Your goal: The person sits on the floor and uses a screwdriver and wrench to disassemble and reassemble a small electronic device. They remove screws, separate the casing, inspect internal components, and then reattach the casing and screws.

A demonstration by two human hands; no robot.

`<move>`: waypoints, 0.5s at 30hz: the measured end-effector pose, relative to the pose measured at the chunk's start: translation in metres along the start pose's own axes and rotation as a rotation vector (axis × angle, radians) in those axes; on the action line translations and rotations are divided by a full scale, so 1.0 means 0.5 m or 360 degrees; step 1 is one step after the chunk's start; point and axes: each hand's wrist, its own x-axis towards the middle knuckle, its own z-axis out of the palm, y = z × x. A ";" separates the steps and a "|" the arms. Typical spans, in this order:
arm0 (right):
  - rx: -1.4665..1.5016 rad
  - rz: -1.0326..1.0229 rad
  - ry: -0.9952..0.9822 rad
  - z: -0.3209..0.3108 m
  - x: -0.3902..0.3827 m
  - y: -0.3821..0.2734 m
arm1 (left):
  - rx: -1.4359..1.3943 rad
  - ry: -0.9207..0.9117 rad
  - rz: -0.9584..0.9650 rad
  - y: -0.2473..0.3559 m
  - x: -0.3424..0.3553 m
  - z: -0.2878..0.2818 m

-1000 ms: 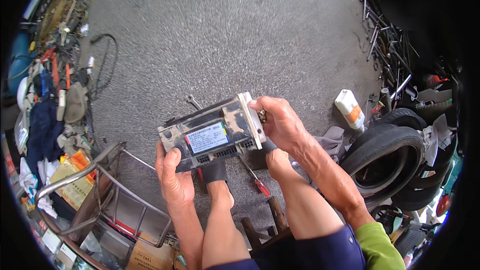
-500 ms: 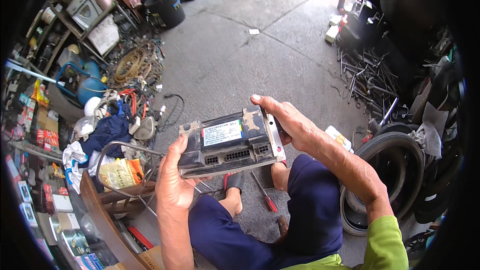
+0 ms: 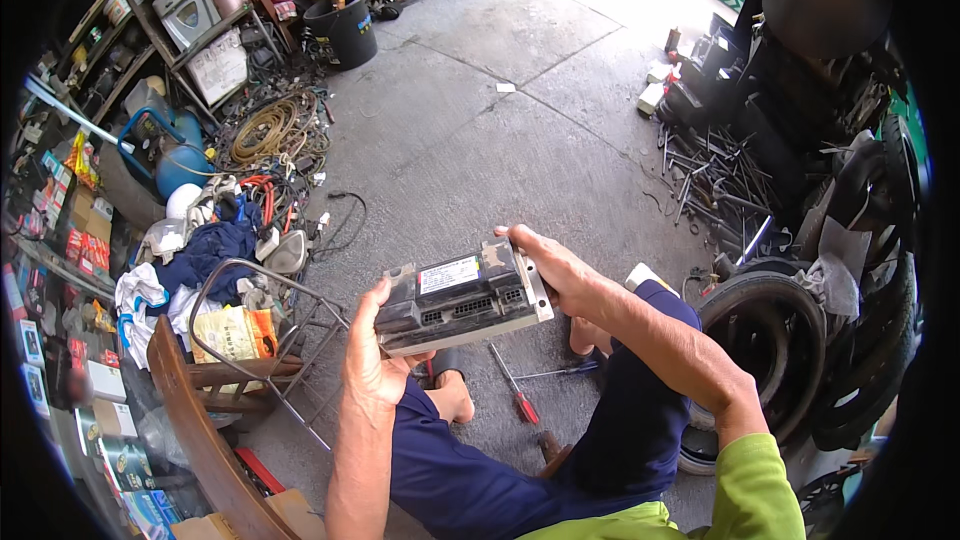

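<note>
A black electronic controller [image 3: 490, 314] with a pale metal base plate is held up between my two hands, above my knees. A printed label is on its dusty top, and several connector sockets line the side facing me. My left hand [image 3: 372, 365] grips its left end, thumb on top and fingers going underneath. My right hand [image 3: 560, 278] clasps the right end, the thumb over the far top corner; its other fingers are mostly hidden. On the ground between my feet lie a screwdriver [image 3: 524, 405] with a red handle and a slim tool [image 3: 578, 368] with a blue end.
Tyres [image 3: 765, 305] stand at my right, with a heap of metal tools [image 3: 715, 180] beyond them. To the left are a metal-framed seat [image 3: 232, 268], a pile of clothes [image 3: 215, 252], coiled hose [image 3: 265, 130] and a blue tank [image 3: 183, 155]. A black bucket [image 3: 342, 38] stands farther back.
Both hands keep hold of the controller, which now appears smaller, slightly lower and tilted differently. The view has shifted, showing more of the far floor. The blue-ended tool shows more plainly.
</note>
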 end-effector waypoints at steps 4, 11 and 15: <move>-0.0057 0.0025 -0.0089 -0.045 0.028 0.008 | 0.0069 -0.0067 -0.0111 0.013 0.039 0.003; -0.0060 0.0147 -0.0083 -0.044 0.044 -0.050 | 0.0176 0.0006 0.0203 0.034 0.060 0.014; -0.0064 0.0105 0.0043 -0.027 0.050 -0.057 | 0.0185 0.0080 0.0339 0.026 0.062 -0.001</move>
